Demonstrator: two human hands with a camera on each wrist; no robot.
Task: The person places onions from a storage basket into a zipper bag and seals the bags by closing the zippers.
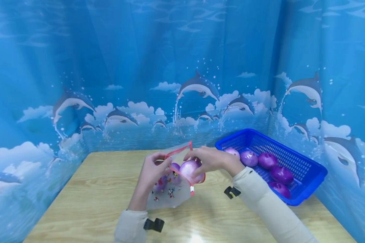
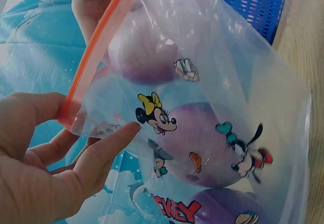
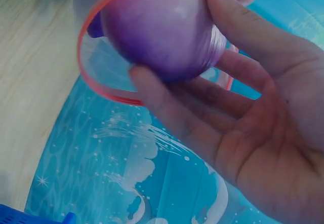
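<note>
- Onion [image 3: 159,31], at the mouth of the bag [image 1: 173,199]: probably firm, smooth, apt to slip; best cupped round its widest part.
- Bag: thin, limp; best held by its red rim [image 2: 92,57].
- Right hand [image 1: 211,158]: fingers curled round the onion.
- Left hand [image 1: 150,171]: fingers pinching the bag's rim.
- Count: one bag, at least two more onions [image 2: 197,148] inside; one basket [image 1: 292,162] right of it, five visible.

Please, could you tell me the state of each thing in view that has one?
Plastic bag: mouth open, partly filled.
Bagged onions: behind printed plastic.
Held onion: gripped, in the bag's mouth.
Left hand: holding the bag's edge.
Right hand: gripping that onion.
Blue basket: uncovered, five onions visible inside.
</note>
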